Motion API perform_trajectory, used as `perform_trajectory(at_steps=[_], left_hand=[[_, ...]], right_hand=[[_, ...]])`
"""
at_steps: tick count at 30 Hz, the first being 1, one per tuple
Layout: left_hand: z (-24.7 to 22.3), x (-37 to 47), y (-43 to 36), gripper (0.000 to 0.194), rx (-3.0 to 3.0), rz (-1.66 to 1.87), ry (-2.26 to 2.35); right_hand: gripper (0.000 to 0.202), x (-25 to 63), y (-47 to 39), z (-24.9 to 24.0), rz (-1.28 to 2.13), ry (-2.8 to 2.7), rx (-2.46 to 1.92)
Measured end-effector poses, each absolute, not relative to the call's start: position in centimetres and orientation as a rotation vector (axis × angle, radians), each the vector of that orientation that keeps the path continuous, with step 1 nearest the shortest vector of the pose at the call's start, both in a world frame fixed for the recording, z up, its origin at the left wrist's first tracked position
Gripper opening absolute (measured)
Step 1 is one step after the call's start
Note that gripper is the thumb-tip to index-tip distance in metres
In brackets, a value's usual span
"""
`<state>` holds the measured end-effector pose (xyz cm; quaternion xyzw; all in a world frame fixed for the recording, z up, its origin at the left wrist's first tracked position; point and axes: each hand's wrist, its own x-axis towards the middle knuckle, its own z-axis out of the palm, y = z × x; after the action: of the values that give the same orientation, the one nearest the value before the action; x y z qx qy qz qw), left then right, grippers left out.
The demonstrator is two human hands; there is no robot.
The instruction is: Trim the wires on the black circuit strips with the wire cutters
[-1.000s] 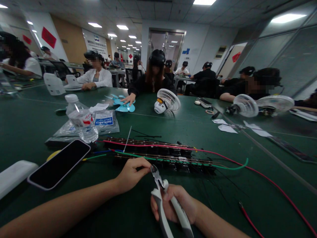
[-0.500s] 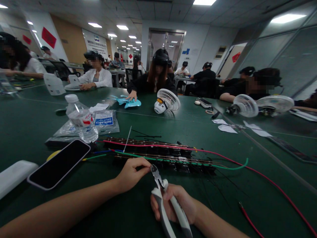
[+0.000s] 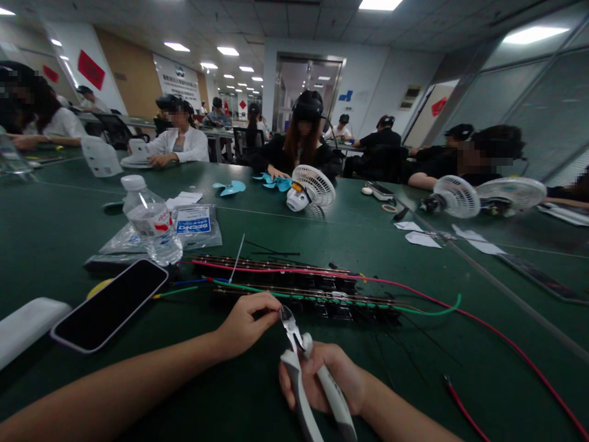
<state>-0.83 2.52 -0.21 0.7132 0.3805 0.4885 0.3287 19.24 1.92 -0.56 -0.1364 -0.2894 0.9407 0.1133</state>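
My right hand is wrapped round the white and grey handles of a pair of diagonal cutters. The jaws point up and away from me, and the handles are spread. Thumb and finger of my left hand are pinched together right at the jaw tips; whatever sits between them is too small to make out. Just beyond both hands lie two long black strips with copper-coloured lines along them. A green wire and a red wire run along the strips. A pale cable tie sticks up from them.
At left are a phone, a white case, a water bottle and a plastic bag. A cut red cable lies at lower right. Across the table, a co-worker's hand touches blue fan blades near a white fan.
Both my hands and the cutters stay nearly where they were. Across the table, the co-worker's hand has moved right with blue fan blades, leaving another blue blade lying to the left.
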Motion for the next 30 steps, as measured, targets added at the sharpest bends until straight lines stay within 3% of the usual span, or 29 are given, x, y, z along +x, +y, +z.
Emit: perform_trajectory(at_steps=[22, 30], left_hand=[[-0.35, -0.89, 2.48, 0.019, 1.960, 1.272, 0.955], [-0.19, -0.82, 2.47, 0.017, 1.967, 1.271, 0.955]], right_hand=[[0.038, 19.12, 1.90, -0.59, 2.777, -0.839, -0.389], [0.032, 19.26, 2.16, -1.01, 2.809, -0.787, -0.375]])
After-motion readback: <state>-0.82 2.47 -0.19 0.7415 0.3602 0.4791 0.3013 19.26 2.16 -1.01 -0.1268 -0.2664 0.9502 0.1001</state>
